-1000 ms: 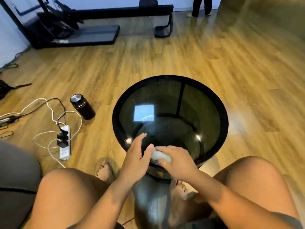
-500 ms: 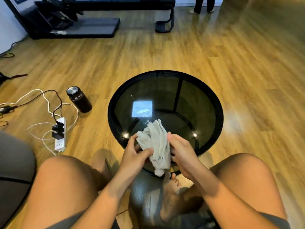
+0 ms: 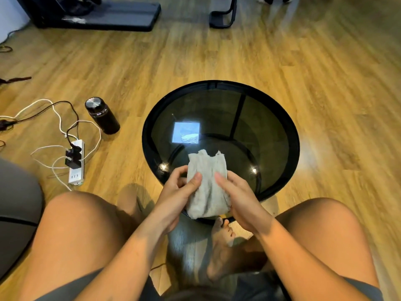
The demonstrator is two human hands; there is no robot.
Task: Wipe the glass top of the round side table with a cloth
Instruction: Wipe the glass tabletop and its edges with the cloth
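A round side table with a black rim and dark smoked glass top stands on the floor between my knees. A crumpled whitish cloth is spread over the near edge of the glass. My left hand pinches the cloth's left side with thumb and fingers. My right hand holds its right side, fingers laid over the fabric. A square light reflection shows on the glass beyond the cloth.
A black flask stands on the wooden floor left of the table. A white power strip with plugs and tangled cables lies further left. Dark exercise equipment sits at the far wall. My bare feet rest under the table.
The cloth was balled in my right hand a second ago; both hands have since opened it out, and it now lies flatter and wider over the near glass edge.
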